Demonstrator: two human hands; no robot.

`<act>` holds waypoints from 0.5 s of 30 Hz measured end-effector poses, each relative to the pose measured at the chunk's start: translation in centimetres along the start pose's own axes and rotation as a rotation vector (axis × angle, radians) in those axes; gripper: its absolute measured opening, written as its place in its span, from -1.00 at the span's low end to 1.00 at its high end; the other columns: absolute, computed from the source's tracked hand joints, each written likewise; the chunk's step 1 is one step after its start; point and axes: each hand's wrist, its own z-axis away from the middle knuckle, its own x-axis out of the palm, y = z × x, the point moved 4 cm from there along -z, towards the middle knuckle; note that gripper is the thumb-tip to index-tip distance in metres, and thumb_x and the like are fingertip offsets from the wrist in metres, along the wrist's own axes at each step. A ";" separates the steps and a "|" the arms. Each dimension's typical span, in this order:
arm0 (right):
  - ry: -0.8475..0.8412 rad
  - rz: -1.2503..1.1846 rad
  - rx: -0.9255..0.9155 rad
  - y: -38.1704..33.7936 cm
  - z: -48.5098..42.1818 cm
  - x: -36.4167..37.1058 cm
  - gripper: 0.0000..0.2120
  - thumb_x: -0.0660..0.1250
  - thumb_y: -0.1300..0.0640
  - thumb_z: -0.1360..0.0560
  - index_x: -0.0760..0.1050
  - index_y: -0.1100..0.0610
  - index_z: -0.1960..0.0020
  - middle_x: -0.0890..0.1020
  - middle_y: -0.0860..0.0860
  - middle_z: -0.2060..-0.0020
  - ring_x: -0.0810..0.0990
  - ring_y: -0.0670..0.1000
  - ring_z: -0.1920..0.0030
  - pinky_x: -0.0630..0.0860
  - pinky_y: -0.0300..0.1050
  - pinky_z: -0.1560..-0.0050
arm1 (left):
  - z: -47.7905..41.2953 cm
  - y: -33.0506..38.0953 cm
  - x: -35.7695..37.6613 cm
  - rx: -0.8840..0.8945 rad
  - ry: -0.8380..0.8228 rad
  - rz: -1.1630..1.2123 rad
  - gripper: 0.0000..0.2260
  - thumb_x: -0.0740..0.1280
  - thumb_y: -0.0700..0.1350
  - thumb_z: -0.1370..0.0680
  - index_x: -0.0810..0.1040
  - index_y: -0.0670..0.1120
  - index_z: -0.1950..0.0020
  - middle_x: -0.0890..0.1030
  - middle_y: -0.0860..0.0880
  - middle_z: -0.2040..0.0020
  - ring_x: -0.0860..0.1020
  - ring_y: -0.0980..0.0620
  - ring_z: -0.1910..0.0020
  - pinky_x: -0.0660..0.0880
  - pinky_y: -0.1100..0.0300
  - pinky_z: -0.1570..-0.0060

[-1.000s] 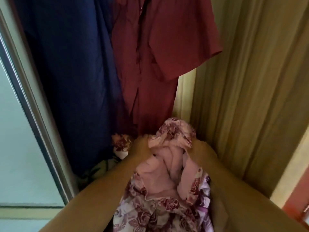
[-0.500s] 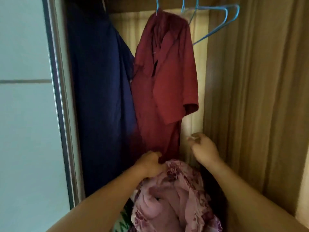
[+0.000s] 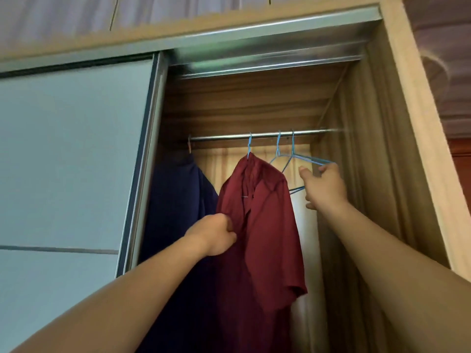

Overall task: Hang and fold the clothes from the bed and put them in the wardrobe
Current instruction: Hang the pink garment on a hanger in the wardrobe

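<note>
head: right grip (image 3: 325, 189) holds blue hanger (image 3: 309, 158).

Pretty sure I'm looking into someone's home here, bedroom-type setup: built-in wood-grain wardrobe (image 3: 369, 174) with a pale sliding door (image 3: 71, 154), a metal rail (image 3: 254, 136) up top, thin blue hangers (image 3: 293, 152), and a maroon shirt (image 3: 260, 238) and navy garment (image 3: 178, 200) hanging inside.

Maroon shirt (image 3: 262, 225), navy garment (image 3: 178, 212), blue hangers (image 3: 303, 159) (thin wire), pale grey-green door (image 3: 71, 149).
</note>
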 end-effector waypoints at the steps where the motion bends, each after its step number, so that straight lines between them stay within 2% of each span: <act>1: -0.016 0.043 -0.009 -0.6 -0.7 0.1 -0.68 0.34 -0.10 -0.55 0.39 0.11 -0.12 0.59 0.14 0.04 0.64 0.17 0.23 0.67 0.24 0.14 | -0.2 0.2 -0.7 0.003 0.029 0.005 -0.85 0.30 0.00 -0.54 0.62 0.01 0.00 0.63 0.04 0.03 0.60 -0.01 0.03 0.58 0.00 -0.06; 2: -0.029 0.104 -0.023 -1.2 -1.2 0.3 -0.72 0.33 -0.09 -0.56 0.39 0.10 -0.06 0.59 0.14 0.09 0.64 0.18 0.25 0.68 0.24 0.19 | -0.3 0.5 -1.2 0.007 0.050 0.011 -0.85 0.30 0.01 -0.54 0.62 0.02 -0.02 0.64 0.05 0.04 0.60 0.00 0.04 0.59 -0.02 -0.07; 4: -0.022 0.319 -0.073 -1.9 -2.1 0.3 -0.70 0.30 -0.09 -0.57 0.40 0.13 -0.11 0.60 0.16 0.05 0.66 0.24 0.14 0.67 0.16 0.15 | -0.4 0.7 -1.8 0.019 0.082 0.021 -0.84 0.29 0.01 -0.54 0.61 0.03 -0.04 0.64 0.06 0.07 0.61 0.02 0.05 0.59 -0.03 -0.06; 6: 0.098 0.664 -0.230 -2.4 -3.0 -0.3 -0.67 0.29 -0.06 -0.57 0.41 0.15 -0.19 0.54 0.20 -0.09 0.59 0.30 -0.06 0.53 0.03 0.10 | -0.5 0.8 -2.2 0.032 0.112 0.023 -0.83 0.28 0.01 -0.54 0.61 0.04 -0.06 0.65 0.07 0.08 0.62 0.02 0.06 0.60 -0.02 -0.06; 9: 0.301 1.112 -0.468 -2.9 -3.8 -1.0 -0.72 0.28 0.06 -0.55 0.48 0.13 -0.22 0.44 0.20 -0.15 0.44 0.27 -0.16 0.42 0.06 -0.03 | -0.9 0.9 -2.4 0.053 0.145 0.024 -0.81 0.28 0.00 -0.53 0.61 0.04 -0.08 0.65 0.08 0.10 0.62 0.02 0.07 0.60 -0.02 -0.05; 12: 0.226 1.350 -0.425 -2.7 -5.1 -1.1 -0.68 0.20 0.12 -0.55 0.47 0.05 -0.29 0.47 0.18 -0.22 0.42 0.25 -0.22 0.36 0.05 -0.16 | -1.3 1.2 -2.5 0.058 0.174 0.020 -0.82 0.27 0.00 -0.53 0.60 0.04 -0.07 0.65 0.08 0.09 0.62 0.01 0.07 0.60 -0.02 -0.04; 15: 0.100 1.352 -0.368 -2.3 -6.1 -0.6 -0.64 0.19 0.16 -0.56 0.41 0.06 -0.35 0.51 0.18 -0.27 0.45 0.24 -0.28 0.39 0.06 -0.18 | -1.8 1.5 -2.4 0.057 0.185 0.016 -0.82 0.27 0.00 -0.53 0.60 0.04 -0.07 0.64 0.06 0.04 0.61 -0.02 0.04 0.60 -0.04 -0.05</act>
